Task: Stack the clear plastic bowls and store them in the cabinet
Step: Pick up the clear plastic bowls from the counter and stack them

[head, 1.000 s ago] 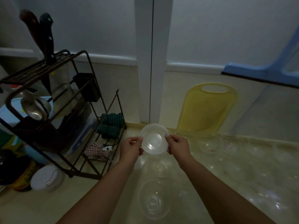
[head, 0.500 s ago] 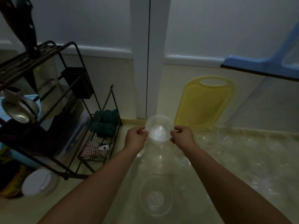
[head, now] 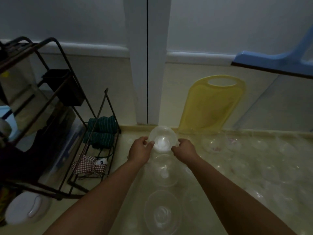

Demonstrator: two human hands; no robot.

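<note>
Stacking step: I held one clear plastic bowl [head: 162,139] between both hands.
My left hand [head: 139,150] and right hand [head: 185,150] pinched its rim; next I probably had to lower it straight into the bowl just below [head: 164,169].

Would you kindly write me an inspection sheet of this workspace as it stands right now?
Surface: pale countertop, dimly lit.
Job's things: held bowl between both hands; more clear bowls spread over the counter.
Clutter: yellow cutting board leaning on the wall; black wire rack with green cloths; white lid.
Hands: left hand and right hand grip the held bowl's rim.
Cables: nothing seen.
Surroundings: white cabinet doors, closed; blue plastic object.
</note>
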